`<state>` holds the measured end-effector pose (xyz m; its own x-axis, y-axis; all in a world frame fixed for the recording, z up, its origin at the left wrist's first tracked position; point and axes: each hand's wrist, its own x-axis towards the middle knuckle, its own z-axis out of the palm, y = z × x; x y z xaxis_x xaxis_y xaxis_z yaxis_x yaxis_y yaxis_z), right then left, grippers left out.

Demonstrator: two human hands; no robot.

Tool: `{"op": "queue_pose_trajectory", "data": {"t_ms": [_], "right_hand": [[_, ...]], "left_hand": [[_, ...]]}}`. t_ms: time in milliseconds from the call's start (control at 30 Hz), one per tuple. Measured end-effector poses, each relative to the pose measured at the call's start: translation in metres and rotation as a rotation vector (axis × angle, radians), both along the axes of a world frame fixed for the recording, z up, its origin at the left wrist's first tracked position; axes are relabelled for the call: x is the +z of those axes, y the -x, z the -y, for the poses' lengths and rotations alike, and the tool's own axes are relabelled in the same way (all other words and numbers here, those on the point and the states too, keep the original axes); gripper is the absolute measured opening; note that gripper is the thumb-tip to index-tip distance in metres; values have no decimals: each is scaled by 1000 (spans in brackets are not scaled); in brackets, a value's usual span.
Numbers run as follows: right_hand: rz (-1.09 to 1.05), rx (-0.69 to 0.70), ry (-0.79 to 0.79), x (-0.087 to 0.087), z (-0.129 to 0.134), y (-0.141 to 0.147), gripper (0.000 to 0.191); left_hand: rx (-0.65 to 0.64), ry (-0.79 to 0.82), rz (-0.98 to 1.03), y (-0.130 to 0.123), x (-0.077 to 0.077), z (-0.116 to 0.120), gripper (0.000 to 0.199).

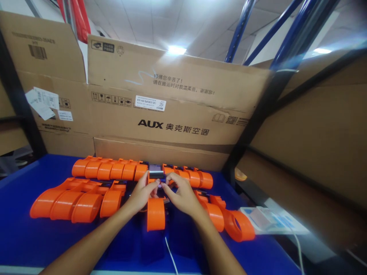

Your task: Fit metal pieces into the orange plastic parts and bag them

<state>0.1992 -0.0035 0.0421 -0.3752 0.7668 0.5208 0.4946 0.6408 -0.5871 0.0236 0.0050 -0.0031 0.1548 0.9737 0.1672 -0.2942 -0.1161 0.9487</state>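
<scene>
Both hands meet over the middle of the blue tabletop (120, 244). My left hand (143, 194) is closed on the left side of an orange plastic holder (156, 215), whose broad rounded loop hangs toward me. At the holder's far end sits a dark rectangular piece (156, 175) with a light edge. From the right, my right hand (182, 194) grips the same holder, thumb and fingers bent near its middle. Both thumbs almost meet there. What lies under the fingertips is hidden.
Similar orange holders stand in a back row (117, 170), with more at front left (86, 206) and front right (239, 225). A white cable (171, 254) runs toward me. A cardboard wall (177, 107) closes off the back; a pale flat box (272, 219) lies at right.
</scene>
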Motion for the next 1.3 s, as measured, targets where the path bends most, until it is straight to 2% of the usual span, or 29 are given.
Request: {"op": "queue_pose_trajectory", "data": {"t_ms": [100,200,267,333,433,500,600,700,800,933,1067,1200,1300], "right_hand": [[-15,-13,-3,-2,0,0,13],[-138,20,51,-5,-1,-1,8],[-290,37,114,-6,-2,0,8],[-416,26,190,-7,-2,2,8],[-461,67,333,-6,-3,5,25],[-475,146,421,-6,-2,6,34],[-547,213,482,-6,-2,5,36],[-593,196,477,-8,-3,4,34],[-590,118,413,-10,-4,7,36],[-523,41,338,-14,-6,15,35],[-518,42,298,-18,-5,19,36],[-480,81,285,-16,-5,16,35],[-341,16,238,-12,-6,7,27]], "left_hand": [[13,-10,7,0,0,0,31],[9,2,67,0,1,1,31],[-34,47,139,1,5,3,41],[-105,100,201,1,8,6,60],[-215,152,246,0,11,11,77],[-281,181,264,-1,11,14,80],[-335,204,287,-1,11,16,78],[-349,164,287,-2,12,17,74],[-340,109,284,-4,12,16,68],[-210,89,243,-4,10,9,54],[-106,66,171,-2,9,3,47],[-89,10,146,-1,11,2,43],[-115,60,160,-3,10,4,47]]}}
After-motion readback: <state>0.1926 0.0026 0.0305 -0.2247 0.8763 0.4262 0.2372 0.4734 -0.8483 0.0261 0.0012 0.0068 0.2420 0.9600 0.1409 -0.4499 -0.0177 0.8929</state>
